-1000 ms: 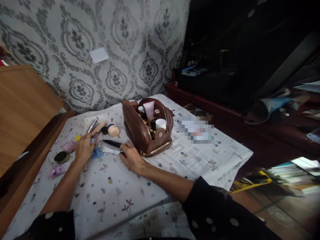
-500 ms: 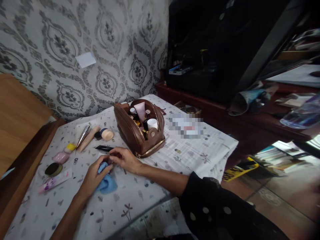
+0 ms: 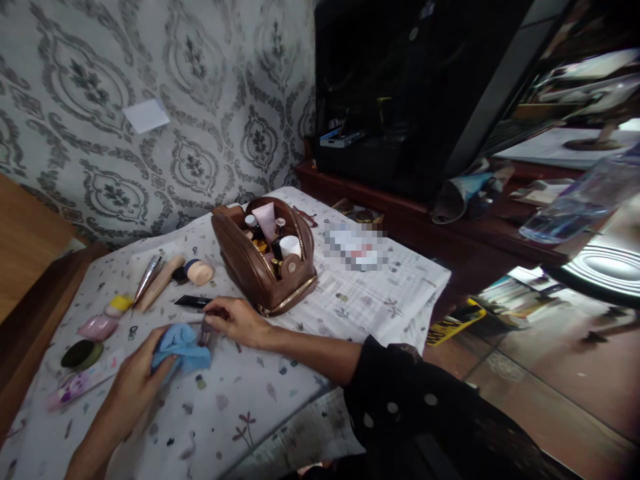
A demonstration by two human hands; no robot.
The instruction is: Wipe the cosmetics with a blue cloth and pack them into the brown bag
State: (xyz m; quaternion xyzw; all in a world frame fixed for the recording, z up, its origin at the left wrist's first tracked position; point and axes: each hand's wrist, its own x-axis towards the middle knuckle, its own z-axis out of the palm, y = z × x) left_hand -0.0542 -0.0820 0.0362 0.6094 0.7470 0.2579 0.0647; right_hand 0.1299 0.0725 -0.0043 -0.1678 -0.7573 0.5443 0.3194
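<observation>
My left hand [image 3: 137, 373] is closed around a crumpled blue cloth [image 3: 183, 347], held over the patterned tablecloth. Just to its right, my right hand [image 3: 237, 322] pinches a small see-through item [image 3: 205, 331], blurred, its kind unclear. A black tube [image 3: 191, 302] lies flat beyond my right fingertips. Close behind that hand stands an open brown cosmetic bag [image 3: 240, 267], packed with a pink tube [image 3: 266, 220], a white-lidded jar [image 3: 290, 247] and other small cosmetics.
Along the table's left side lie a silver tube [image 3: 147, 279], a beige tube [image 3: 161, 283], a round beige-topped container [image 3: 199, 272], a yellow-capped item [image 3: 118, 306], a pink item [image 3: 98, 327], a dark green round container [image 3: 82, 355] and a pink-white tube [image 3: 85, 383]. A television [image 3: 400, 87] stands behind.
My hands have drawn apart: the left one has moved left with the blue cloth, while the right one keeps the small see-through item. The view has shifted slightly to the right.
</observation>
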